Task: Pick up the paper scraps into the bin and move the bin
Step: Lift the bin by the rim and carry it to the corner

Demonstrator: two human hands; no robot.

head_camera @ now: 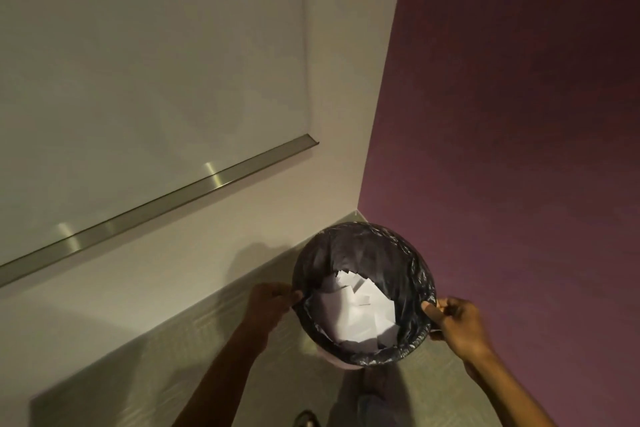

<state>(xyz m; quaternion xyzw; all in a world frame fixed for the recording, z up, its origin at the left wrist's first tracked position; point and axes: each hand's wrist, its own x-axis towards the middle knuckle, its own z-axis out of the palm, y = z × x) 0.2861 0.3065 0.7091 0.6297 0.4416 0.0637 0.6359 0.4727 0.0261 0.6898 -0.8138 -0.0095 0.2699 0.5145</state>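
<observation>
1. A glossy white panel (138, 62) is seen at the far left, flat and smooth, with soft reflections on it.
2. Along its lower edge a long, narrow ledge of brushed metal (156, 208) is fixed, on which bright glints are caught.
3. Below it a matt white wall (166, 281) is met by a grey floor (166, 364) with a fine woven texture (carpet, by the look of it).
4. The left hand (268, 303) is closed on the left side of the bin's rim, its fingers curled at the edge.
5. The round bin (424, 279) is held between both hands near the corner where the two walls meet; whether it rests on the floor cannot be told.
6. It is lined with a crinkled, shiny black plastic liner (363, 250), folded over the rim; a pale pink patch of the bin's outer wall is shown below the fold.
7. White paper scraps (356, 315), flat and angular, are piled inside the bin.
8. The right hand (457, 322) is clamped on the right side of the rim, with the thumb laid on the liner and the fingers curled outside.
9. A purple wall (519, 114) with a faint grainy texture fills the right.
</observation>
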